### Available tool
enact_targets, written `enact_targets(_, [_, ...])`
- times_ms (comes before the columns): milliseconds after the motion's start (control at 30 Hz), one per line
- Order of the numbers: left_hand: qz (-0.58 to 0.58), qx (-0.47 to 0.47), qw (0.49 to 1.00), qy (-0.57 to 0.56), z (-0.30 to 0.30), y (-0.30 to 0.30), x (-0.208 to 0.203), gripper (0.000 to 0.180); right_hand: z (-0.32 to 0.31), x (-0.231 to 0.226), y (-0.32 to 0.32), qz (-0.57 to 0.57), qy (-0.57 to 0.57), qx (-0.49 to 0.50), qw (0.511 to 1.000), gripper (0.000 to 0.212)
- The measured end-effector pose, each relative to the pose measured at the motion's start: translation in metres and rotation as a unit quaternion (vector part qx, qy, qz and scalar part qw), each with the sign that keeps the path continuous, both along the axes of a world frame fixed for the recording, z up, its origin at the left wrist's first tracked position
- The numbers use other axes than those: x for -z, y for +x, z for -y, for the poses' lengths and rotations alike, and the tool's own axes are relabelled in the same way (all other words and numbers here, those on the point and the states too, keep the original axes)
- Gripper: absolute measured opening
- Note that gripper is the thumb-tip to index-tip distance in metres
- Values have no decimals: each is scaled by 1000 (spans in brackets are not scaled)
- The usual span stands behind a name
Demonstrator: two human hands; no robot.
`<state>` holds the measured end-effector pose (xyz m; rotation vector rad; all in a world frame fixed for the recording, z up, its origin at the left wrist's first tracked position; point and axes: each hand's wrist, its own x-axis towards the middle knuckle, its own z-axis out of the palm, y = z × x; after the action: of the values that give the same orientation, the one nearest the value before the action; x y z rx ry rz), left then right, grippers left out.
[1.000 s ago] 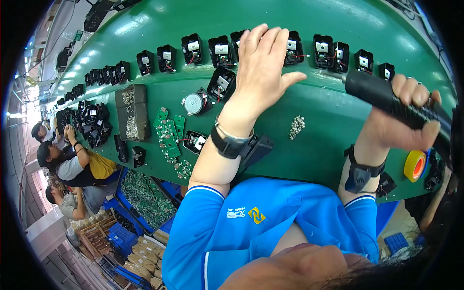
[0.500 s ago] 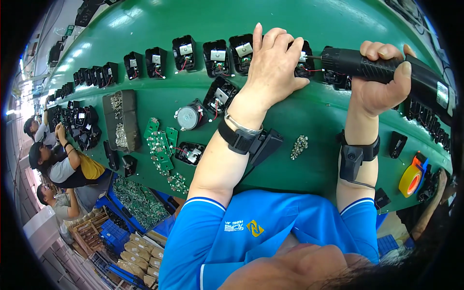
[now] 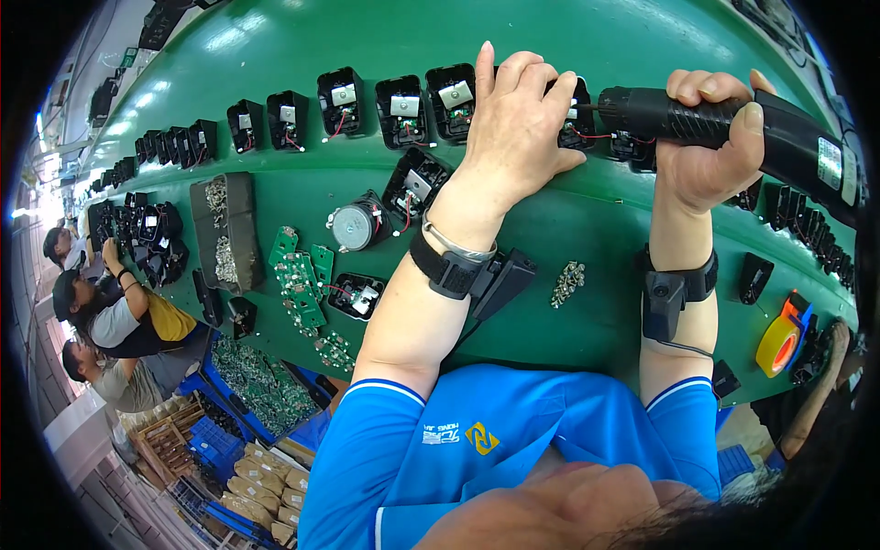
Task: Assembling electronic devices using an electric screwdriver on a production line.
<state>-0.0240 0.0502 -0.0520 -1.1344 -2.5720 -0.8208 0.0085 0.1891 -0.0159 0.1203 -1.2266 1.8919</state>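
Observation:
My left hand (image 3: pixel 521 124) is closed on a black plastic housing (image 3: pixel 577 128), with its fingers over the far side and its thumb at the near side. The hand hides much of that housing. In my right hand (image 3: pixel 710 137) is a black electric screwdriver (image 3: pixel 674 115), gripped round its body. Its thin bit points left and reaches the housing beside my left fingers; the exact contact point is hidden. Left of my left hand, similar open housings (image 3: pixel 401 112) with metal plates and red wires stand in a row. Another housing (image 3: pixel 417 183) lies beside my left wrist.
A pile of screws (image 3: pixel 568 284) lies between my forearms. Left are a round metal-faced part (image 3: pixel 353 226), green circuit boards (image 3: pixel 301 284) and a dark tray of small metal parts (image 3: pixel 225 234). Orange tape (image 3: pixel 779 346) is at the right. Co-workers (image 3: pixel 128 302) sit at the far left.
The screwdriver and my right hand sit slightly further left in the picture, as do the housings. Both hands keep their grips.

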Motion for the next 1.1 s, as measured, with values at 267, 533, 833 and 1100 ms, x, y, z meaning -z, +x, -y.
enact_targets(267, [-2,-3,1000,-4,3,-2,-1,62,5,0,-3,0,21,0,1000,34])
enact_targets(533, [-9,-8,1000,-11,8,-6,1,61,12,6,-9,-12,41,-24,999,32])
enact_targets(833, [-24,-14,999,-24,15,-11,3,60,24,17,-14,-50,79,-98,991,30])
enact_targets(1100, [-45,-25,999,-10,15,-13,-4,60,33,-7,-15,-64,128,-82,986,35])
